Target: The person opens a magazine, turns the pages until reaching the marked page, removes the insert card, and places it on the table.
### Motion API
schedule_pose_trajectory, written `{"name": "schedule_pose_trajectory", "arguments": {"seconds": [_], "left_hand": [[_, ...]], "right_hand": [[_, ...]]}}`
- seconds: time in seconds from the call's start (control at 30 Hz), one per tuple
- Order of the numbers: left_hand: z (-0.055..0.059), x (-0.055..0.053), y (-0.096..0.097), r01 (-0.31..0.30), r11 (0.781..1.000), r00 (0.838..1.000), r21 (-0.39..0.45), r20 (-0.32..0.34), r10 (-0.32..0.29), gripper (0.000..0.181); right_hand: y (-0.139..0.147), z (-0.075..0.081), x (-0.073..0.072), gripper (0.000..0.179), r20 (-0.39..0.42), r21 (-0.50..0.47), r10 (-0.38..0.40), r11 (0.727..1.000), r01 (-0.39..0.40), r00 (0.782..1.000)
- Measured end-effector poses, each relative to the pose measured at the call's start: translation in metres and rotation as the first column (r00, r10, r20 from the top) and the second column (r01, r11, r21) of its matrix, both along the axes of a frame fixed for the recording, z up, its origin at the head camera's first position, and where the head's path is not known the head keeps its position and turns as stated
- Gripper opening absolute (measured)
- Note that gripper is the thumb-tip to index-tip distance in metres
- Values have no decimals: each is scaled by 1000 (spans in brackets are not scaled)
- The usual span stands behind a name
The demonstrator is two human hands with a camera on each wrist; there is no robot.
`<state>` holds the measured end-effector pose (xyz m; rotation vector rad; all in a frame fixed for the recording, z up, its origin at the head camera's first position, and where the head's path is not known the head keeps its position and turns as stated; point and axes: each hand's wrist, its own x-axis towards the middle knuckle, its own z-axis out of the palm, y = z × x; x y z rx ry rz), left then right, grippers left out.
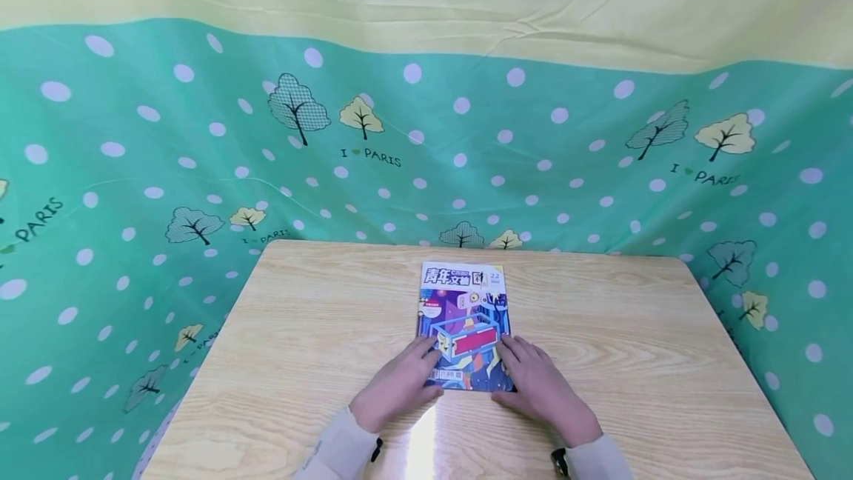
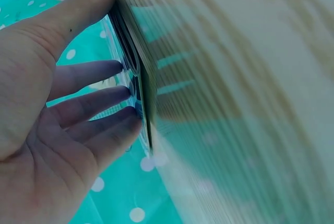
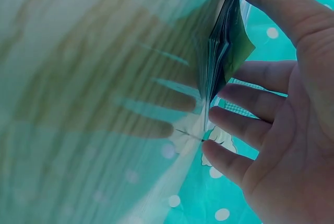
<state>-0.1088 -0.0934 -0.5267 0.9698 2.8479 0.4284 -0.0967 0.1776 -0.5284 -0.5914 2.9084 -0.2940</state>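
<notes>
A colorful magazine (image 1: pixel 466 302) lies flat on the wooden table, its cover up and its title at the far end. My left hand (image 1: pixel 398 382) rests along its left side, fingertips at the edge and thumb by the near left corner. On the other side, my right hand (image 1: pixel 541 390) has its fingers on the right edge and its thumb near the bottom right corner. In the left wrist view, extended fingers (image 2: pixel 86 101) touch the layered edge of the magazine (image 2: pixel 130 59). The right wrist view shows spread fingers (image 3: pixel 250 98) beside slightly parted pages and a lifted cover corner (image 3: pixel 240 46).
The light wooden table (image 1: pixel 633 332) extends on both sides of the magazine, with glare near its front edge. A green dotted cloth (image 1: pixel 373 213) with tree prints hangs behind and beside it. Dark bands (image 1: pixel 560 461) show at both wrists below pale sleeves.
</notes>
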Motion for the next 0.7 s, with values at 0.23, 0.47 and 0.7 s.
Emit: {"name": "schedule_pose_trajectory", "arguments": {"seconds": [0.23,0.47,0.7], "left_hand": [[-1,-1,-2,24,1000,1000,14,-7,-24,59],[-1,-3,-4,36,999,999,35,28,-37,58],[2,-3,-6,33,997,996,64,80,-38,58]], "right_hand": [[0,3,1,81,-7,11,16,1000,-16,1000],[2,5,2,75,45,-33,0,999,2,999],[7,6,5,76,102,-147,-41,988,56,994]]}}
